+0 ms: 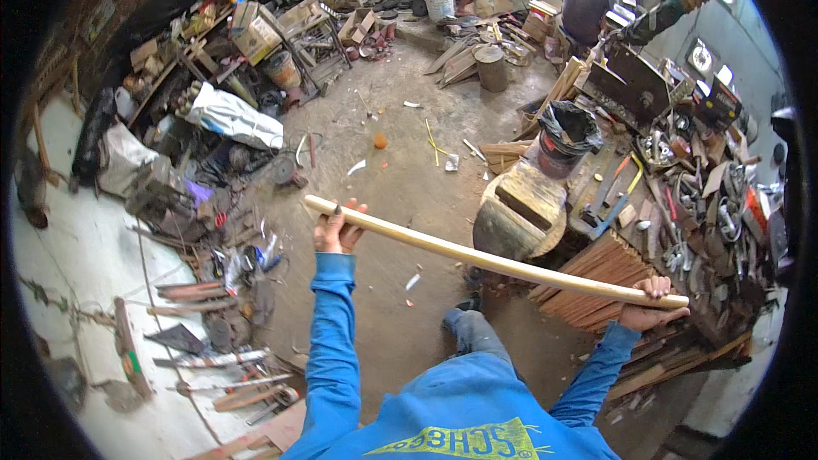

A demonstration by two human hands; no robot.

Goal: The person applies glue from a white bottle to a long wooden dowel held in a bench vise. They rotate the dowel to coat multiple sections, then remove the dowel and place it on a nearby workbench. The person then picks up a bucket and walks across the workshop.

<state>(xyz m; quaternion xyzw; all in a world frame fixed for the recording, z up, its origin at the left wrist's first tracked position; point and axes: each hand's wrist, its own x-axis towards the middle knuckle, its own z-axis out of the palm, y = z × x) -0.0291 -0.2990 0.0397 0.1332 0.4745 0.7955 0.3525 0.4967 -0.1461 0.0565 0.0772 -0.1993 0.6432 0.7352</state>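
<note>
A long, pale wooden pole (486, 260) spans the space before me, its left end farther from me than its right. Near the left end, my left hand (340, 230) is closed round it from below, thumb against the wood. My right hand (652, 305) grips the other end, fingers wrapped over the top. Under the pole's middle stands a round wooden stump (504, 234) with a rectangular slot. A stack of reddish-brown wooden strips (609, 260) lies beneath the right part of the pole.
A dark bucket (562, 153) lined with a black bag stands behind the stump. Tools, including a hacksaw (632, 183), and metal scrap crowd the right side. Cluttered shelves and a white sack (234, 117) line the left. Two people (588, 4) sit at the far end.
</note>
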